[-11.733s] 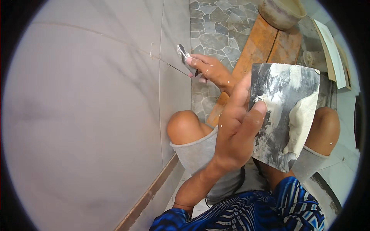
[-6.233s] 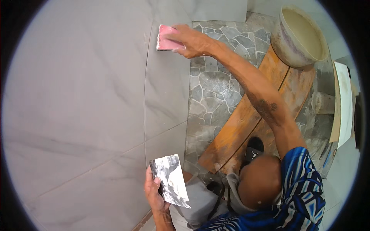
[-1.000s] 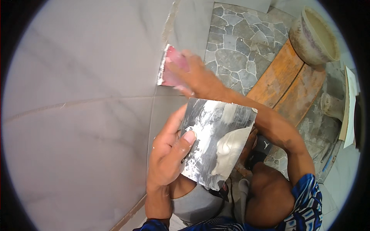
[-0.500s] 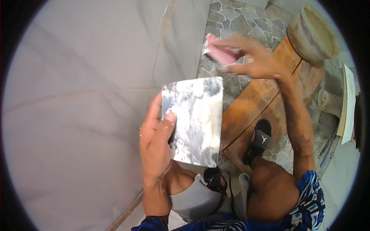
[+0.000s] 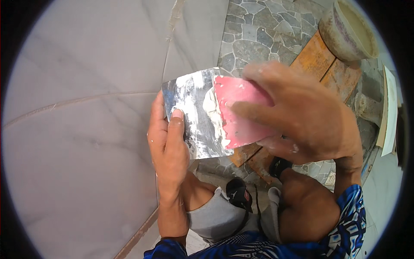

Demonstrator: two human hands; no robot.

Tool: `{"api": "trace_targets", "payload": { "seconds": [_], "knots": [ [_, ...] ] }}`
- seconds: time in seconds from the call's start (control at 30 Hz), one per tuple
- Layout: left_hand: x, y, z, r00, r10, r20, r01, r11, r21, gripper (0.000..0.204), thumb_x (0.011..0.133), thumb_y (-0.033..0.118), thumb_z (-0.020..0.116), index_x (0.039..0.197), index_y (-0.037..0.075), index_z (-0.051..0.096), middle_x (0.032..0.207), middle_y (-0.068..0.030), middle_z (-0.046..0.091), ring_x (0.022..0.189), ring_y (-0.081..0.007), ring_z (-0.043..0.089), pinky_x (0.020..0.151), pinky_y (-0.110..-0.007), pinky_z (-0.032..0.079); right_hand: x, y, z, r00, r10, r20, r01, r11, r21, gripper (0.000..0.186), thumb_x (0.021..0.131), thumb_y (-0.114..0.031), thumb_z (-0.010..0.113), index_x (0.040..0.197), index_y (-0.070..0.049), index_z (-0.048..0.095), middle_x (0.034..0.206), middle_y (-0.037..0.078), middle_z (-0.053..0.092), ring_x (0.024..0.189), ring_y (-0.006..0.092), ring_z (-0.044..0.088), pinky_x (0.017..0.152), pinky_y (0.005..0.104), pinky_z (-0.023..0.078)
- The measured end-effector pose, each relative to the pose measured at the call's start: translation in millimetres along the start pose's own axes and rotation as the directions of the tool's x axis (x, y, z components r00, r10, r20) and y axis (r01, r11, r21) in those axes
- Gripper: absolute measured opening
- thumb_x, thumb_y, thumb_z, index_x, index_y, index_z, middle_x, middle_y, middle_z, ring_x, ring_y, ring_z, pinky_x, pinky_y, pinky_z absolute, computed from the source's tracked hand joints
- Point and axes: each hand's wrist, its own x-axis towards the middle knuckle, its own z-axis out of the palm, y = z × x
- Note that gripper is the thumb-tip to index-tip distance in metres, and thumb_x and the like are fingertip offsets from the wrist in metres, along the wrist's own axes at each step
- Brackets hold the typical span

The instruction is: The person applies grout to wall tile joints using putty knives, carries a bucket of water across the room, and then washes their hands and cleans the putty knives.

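Note:
My left hand (image 5: 170, 138) grips a flat, dark metal plate (image 5: 196, 134) by its left side, thumb on top and fingers beneath. White paste is smeared over the plate, with a thicker ridge of paste (image 5: 211, 105) towards its right. Held in my right hand (image 5: 310, 112) is a pink flexible scraper (image 5: 243, 108), its fingers closed round the far side and slightly blurred. The scraper's paste-edged left rim lies over the right part of the plate, against the ridge, and hides what is under it.
Large grey marbled tiles (image 5: 86, 151) with joint lines fill the left. A paste-stained bucket (image 5: 345, 34) stands at the upper right on an orange-brown plank (image 5: 315, 56). Stone-patterned flooring (image 5: 258, 26) lies behind. Pale board pieces (image 5: 389, 112) lean at the far right.
My right hand has brought the pink scraper from above the floor down and nearer, onto the plate. My left hand and the plate have shifted slightly left and up.

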Motion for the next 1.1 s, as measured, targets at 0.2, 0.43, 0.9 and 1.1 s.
{"api": "trace_targets", "payload": {
  "seconds": [0.2, 0.43, 0.9, 1.1],
  "knots": [
    [-3.7, 2.3, 2.0, 1.0, 0.024, 0.014, -0.025, 0.999, 0.041, 0.045, 0.097, 0.006, 0.041, 0.139, -0.007, 0.037, 0.117, -0.0118, 0.06, 0.102, -0.0115, 0.055, 0.09, -0.025, 0.044, 9.1, -5.5, 4.4, 0.983, 0.011, 0.182, 0.003, 0.997, -0.078, 0.063, 0.059, -0.013, 0.078, 0.118, -0.011, 0.056, 0.126, 0.02, 0.046, 0.114, 0.0372, 0.048, 0.093, 0.0436, 0.044],
    [-0.8, 12.7, -4.3, 0.992, 0.061, -0.112, -0.076, 0.988, -0.136, 0.051, 0.093, 0.005, 0.045, 0.14, -0.012, 0.032, 0.127, -0.0172, 0.055, 0.112, -0.0185, 0.055, 0.098, -0.029, 0.041, 2.5, 49.6, -3.9, 0.988, 0.068, 0.141, -0.07, 0.997, 0.008, 0.063, 0.063, -0.013, 0.076, 0.123, -0.005, 0.057, 0.124, 0.02, 0.049, 0.11, 0.0344, 0.053, 0.094, 0.0424, 0.044],
    [-26.3, 36.2, -23.6, 0.911, -0.238, 0.338, 0.34, 0.897, -0.283, 0.061, 0.077, 0.016, 0.061, 0.124, -0.019, 0.046, 0.11, -0.025, 0.061, 0.097, -0.0263, 0.065, 0.087, -0.034, 0.05, 99.0, 30.6, 141.2, 0.826, 0.052, -0.561, 0.08, 0.975, 0.209, 0.067, 0.072, -0.02, 0.079, 0.133, -0.011, 0.052, 0.125, 0.023, 0.044, 0.109, 0.0355, 0.049, 0.092, 0.0401, 0.045],
    [-21.0, 42.8, -29.2, 0.899, -0.256, 0.355, 0.364, 0.888, -0.282, 0.061, 0.075, 0.017, 0.061, 0.121, -0.021, 0.047, 0.107, -0.0278, 0.061, 0.094, -0.0279, 0.065, 0.084, -0.035, 0.052, 94.7, 40.1, 140.9, 0.897, 0.115, -0.426, -0.054, 0.987, 0.152, 0.066, 0.072, -0.018, 0.078, 0.132, -0.013, 0.052, 0.124, 0.025, 0.044, 0.11, 0.0392, 0.048, 0.092, 0.0435, 0.045]
  ]
}}
